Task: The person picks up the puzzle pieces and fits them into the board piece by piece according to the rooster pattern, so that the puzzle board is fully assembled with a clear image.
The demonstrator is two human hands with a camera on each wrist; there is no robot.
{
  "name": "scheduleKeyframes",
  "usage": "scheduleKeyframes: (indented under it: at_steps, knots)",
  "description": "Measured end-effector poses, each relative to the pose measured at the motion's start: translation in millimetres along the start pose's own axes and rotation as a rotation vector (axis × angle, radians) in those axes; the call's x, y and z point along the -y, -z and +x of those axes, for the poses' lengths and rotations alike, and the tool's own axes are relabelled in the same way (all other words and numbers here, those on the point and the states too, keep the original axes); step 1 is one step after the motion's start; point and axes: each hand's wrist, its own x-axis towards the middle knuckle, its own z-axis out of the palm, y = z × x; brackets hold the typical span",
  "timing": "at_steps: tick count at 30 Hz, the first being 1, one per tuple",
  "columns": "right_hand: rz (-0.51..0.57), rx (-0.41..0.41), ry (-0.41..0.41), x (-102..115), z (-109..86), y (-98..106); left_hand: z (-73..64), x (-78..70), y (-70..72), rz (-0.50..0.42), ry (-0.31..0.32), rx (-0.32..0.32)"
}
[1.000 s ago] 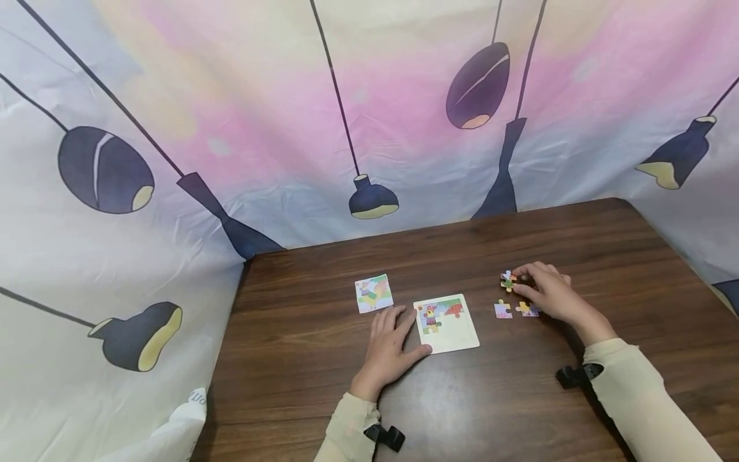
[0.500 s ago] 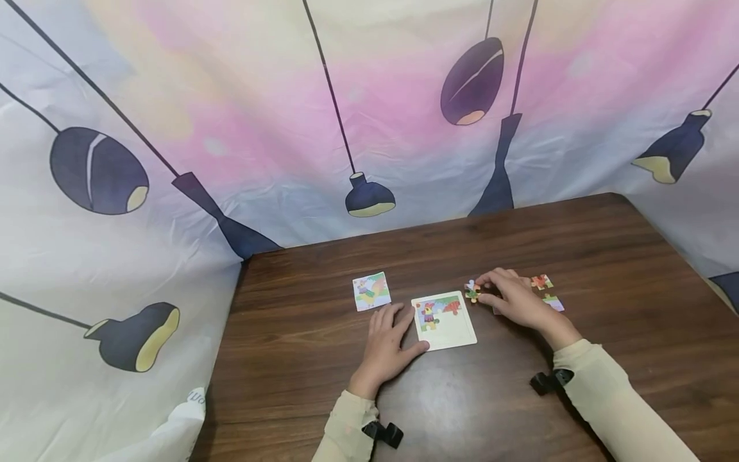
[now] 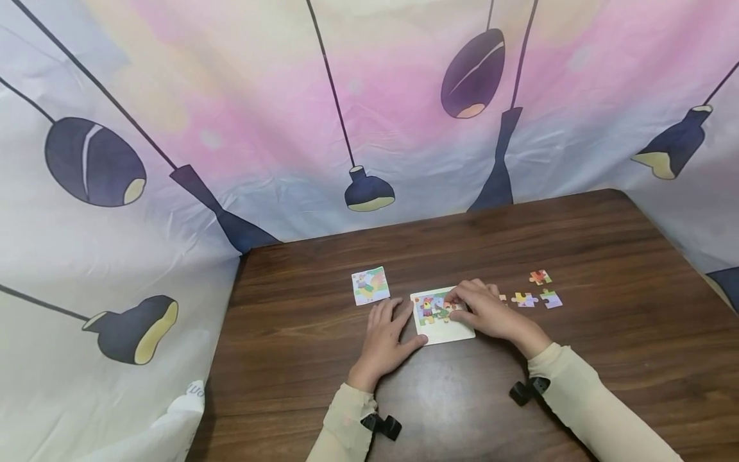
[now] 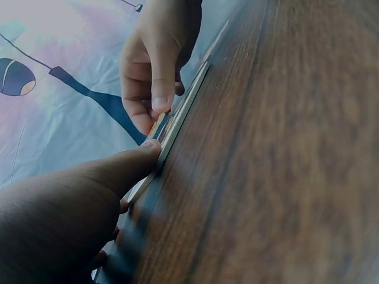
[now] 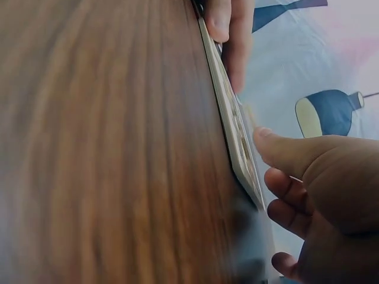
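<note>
A white square puzzle board (image 3: pixel 450 333) lies flat on the table, its upper part covered by joined pieces of a colourful picture. My right hand (image 3: pixel 485 311) reaches over the board from the right, pinching a jigsaw piece (image 4: pixel 157 125) between thumb and fingertips. In the left wrist view that piece is tilted close over the board. Along the board's left side rests my left hand (image 3: pixel 383 340), fingers extended and thumb on the front left corner. The right fingers hide part of the picture.
Right of the board lie several loose jigsaw pieces (image 3: pixel 525 299), one partly hidden behind the right hand. A small square picture card (image 3: pixel 371 286) sits at the board's back left. Behind the wooden table (image 3: pixel 288 333) hangs a cloth (image 3: pixel 260 128) printed with lamps.
My right hand has carried the jigsaw piece leftward from the loose pieces to over the board. My left hand has stayed at the board's left edge.
</note>
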Motion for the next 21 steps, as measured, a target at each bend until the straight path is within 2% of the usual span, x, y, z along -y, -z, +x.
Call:
scheduleKeyframes:
  at_steps: [6,14,21]
  knots:
    - [-0.016,-0.004,0.021,3.6,3.1,-3.1,2.6,0.7,0.5,-0.003,0.017,0.011]
    - [-0.01,0.027,0.001,6.4,-4.3,-7.3,-5.2,-0.6,-3.0,0.013,-0.015,-0.001]
    - [-0.015,0.011,0.018,7.7,0.2,-8.5,-2.7,1.0,-1.9,0.017,-0.018,-0.022]
